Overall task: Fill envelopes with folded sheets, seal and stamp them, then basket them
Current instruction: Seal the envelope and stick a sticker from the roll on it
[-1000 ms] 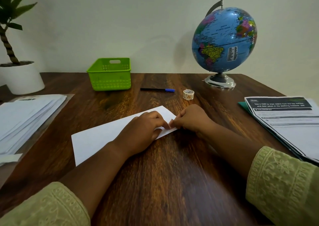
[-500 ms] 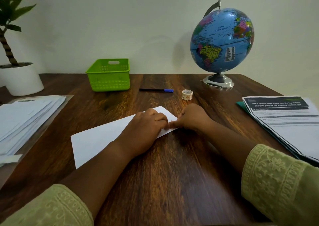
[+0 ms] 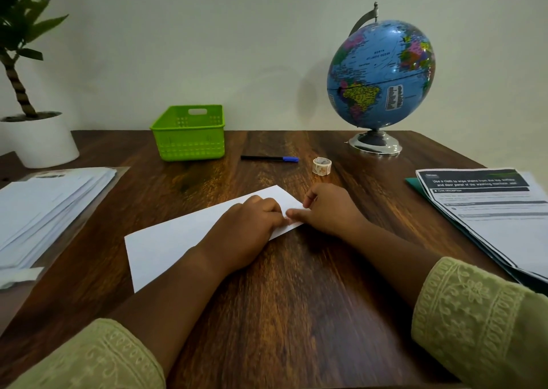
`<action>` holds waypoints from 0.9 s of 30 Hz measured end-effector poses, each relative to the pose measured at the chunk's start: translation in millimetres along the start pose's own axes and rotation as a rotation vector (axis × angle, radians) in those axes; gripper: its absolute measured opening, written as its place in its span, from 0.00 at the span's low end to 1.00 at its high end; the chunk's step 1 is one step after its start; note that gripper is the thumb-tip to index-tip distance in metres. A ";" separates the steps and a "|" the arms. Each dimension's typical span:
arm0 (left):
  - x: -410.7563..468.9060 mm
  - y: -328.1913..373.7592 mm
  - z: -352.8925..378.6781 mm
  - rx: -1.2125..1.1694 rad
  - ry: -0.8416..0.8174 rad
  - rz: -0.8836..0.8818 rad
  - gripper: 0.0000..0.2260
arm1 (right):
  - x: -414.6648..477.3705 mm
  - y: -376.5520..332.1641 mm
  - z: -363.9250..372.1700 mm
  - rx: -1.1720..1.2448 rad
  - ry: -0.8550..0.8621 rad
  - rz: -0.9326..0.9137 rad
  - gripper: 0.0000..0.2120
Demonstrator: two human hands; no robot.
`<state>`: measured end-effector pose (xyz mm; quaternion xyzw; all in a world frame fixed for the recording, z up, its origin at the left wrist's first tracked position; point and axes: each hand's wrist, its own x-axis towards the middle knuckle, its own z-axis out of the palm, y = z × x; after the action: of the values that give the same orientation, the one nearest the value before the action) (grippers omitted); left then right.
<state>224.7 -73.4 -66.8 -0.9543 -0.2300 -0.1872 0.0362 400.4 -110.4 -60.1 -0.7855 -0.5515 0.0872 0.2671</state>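
A white folded sheet (image 3: 178, 240) lies slanted on the wooden table (image 3: 296, 314) in front of me. My left hand (image 3: 246, 228) rests on its right part with the fingers curled down onto the paper. My right hand (image 3: 329, 210) pinches the sheet's right end, fingertips meeting those of the left hand. A green plastic basket (image 3: 189, 139) stands at the back of the table. A stack of white envelopes (image 3: 44, 207) lies at the left edge. A small roll of stickers (image 3: 321, 166) sits just beyond my right hand.
A blue-capped pen (image 3: 268, 159) lies between the basket and the roll. A globe (image 3: 381, 74) stands at the back right. Printed sheets (image 3: 489, 210) are stacked at the right edge. A potted plant (image 3: 41, 142) occupies the back left corner.
Both hands stay at the sheet's right end. The fingers of my right hand have shifted slightly along the edge, and the sheet has not moved.
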 end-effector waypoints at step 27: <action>-19.0 -44.9 -26.0 -0.156 -0.106 -0.816 0.39 | -3.4 -2.9 -5.4 -0.011 0.188 0.019 0.08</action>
<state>179.9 -45.5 -50.6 -0.7932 -0.5757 -0.1537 -0.1253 399.1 -114.6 -54.5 -0.7969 -0.5168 0.0126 0.3125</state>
